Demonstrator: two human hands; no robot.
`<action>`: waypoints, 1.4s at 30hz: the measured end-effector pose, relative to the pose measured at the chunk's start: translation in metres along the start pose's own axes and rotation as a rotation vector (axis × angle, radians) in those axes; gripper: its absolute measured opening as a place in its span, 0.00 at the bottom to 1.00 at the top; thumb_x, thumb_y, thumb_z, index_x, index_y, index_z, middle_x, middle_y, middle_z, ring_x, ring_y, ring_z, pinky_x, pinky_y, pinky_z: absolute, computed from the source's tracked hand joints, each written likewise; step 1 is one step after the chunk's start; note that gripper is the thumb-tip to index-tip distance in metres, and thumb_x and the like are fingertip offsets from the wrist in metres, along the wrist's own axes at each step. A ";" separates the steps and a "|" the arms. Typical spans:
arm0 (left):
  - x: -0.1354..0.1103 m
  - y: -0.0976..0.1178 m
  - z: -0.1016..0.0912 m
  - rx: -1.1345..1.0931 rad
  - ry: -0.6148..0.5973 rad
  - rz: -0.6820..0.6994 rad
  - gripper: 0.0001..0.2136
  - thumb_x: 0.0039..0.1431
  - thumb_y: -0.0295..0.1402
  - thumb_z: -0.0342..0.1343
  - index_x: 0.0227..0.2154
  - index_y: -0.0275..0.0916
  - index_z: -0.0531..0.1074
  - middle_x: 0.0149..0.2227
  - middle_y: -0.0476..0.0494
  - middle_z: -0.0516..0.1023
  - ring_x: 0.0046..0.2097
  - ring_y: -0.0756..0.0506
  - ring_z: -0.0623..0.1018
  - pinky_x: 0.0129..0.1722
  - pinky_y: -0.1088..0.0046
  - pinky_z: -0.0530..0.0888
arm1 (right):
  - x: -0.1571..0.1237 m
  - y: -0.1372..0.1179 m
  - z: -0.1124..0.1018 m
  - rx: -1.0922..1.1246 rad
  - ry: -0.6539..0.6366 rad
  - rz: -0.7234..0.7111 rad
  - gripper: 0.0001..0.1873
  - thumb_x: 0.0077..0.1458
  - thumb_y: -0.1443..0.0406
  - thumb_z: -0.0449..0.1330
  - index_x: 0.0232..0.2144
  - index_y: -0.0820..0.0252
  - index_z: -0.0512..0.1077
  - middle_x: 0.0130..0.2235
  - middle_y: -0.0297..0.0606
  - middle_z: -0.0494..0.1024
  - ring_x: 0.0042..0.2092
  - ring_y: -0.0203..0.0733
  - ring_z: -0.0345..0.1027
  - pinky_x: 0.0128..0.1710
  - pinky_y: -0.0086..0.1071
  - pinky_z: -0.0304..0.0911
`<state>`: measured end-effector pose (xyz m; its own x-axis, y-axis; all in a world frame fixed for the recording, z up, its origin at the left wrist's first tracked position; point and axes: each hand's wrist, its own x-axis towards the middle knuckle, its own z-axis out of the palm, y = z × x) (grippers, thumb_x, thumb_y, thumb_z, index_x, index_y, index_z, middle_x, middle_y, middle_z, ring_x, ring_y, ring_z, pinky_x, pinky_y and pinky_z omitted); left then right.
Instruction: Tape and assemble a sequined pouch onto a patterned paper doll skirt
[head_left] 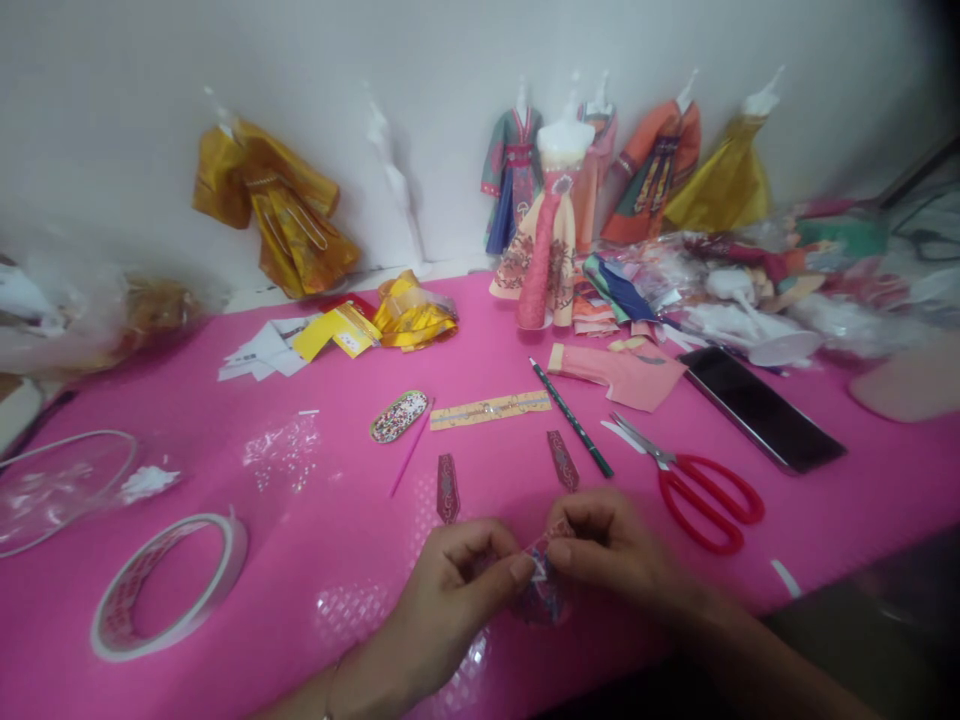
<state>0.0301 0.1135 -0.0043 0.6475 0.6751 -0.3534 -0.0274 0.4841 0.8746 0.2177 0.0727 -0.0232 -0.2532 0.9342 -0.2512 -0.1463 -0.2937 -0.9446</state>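
My left hand [450, 590] and my right hand [619, 550] meet low in the head view, at the table's near side. Between them they pinch a small patterned doll-garment piece [541, 598], dark with a pinkish, reddish upper edge. Its exact shape is partly hidden by my fingers. Just beyond my hands lie two maroon patterned strips [448, 488] with pointed ends. A tan ornamented band [491, 411] lies farther up, beside a dark green pencil [571, 418]. Red-handled scissors [694, 487] rest to the right of my right hand, blades slightly parted.
A pink table [300, 560] carries a tape roll [169, 585] at left, a bead dish [399, 416], a pink stick [411, 447], a phone [765, 408] and a pink garment piece [622, 370]. Dressed doll forms [551, 230] stand at the back, with plastic-wrapped clutter [750, 290] at right.
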 end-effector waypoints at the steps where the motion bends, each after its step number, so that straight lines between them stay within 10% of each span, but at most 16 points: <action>1: 0.000 0.000 -0.001 0.001 0.001 0.004 0.15 0.52 0.41 0.67 0.22 0.34 0.75 0.22 0.47 0.79 0.27 0.50 0.77 0.30 0.77 0.73 | 0.000 0.000 0.000 -0.003 0.004 0.005 0.23 0.51 0.49 0.66 0.23 0.63 0.68 0.21 0.28 0.67 0.24 0.30 0.59 0.23 0.24 0.51; 42: 0.001 -0.002 0.002 -0.086 -0.103 0.020 0.16 0.50 0.42 0.69 0.24 0.34 0.73 0.22 0.49 0.77 0.25 0.53 0.75 0.29 0.79 0.72 | -0.002 0.006 0.001 -0.038 -0.042 -0.005 0.20 0.53 0.51 0.66 0.27 0.63 0.72 0.26 0.35 0.76 0.28 0.36 0.71 0.28 0.28 0.64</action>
<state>0.0322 0.1117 -0.0059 0.7209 0.6265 -0.2964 -0.1031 0.5199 0.8480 0.2162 0.0686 -0.0276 -0.2926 0.9260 -0.2386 -0.1116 -0.2809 -0.9532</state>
